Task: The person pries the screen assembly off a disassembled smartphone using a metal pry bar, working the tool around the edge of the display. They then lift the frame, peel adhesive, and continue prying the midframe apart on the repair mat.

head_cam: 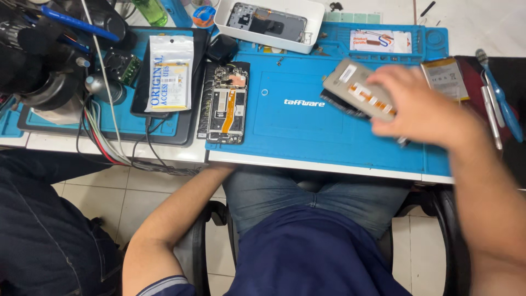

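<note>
My right hand [422, 107], blurred by motion, grips a grey phone display panel [356, 87] with an orange flex cable on its back, tilted above the blue work mat [296, 131]. A dark part [342, 105] lies just under the panel's lower edge. An opened phone [224, 104] with bare boards and an orange ribbon lies at the mat's left edge. My left forearm [175, 219] reaches up beneath the table edge, and the hand itself is hidden under the table.
A white tray [312, 16] with a phone frame stands at the back. A battery [445, 77] and hand tools [496, 104] lie to the right. A packaged spare part [171, 71] and a microscope [33, 60] are to the left. Another person's dark clothing [44, 235] is at lower left.
</note>
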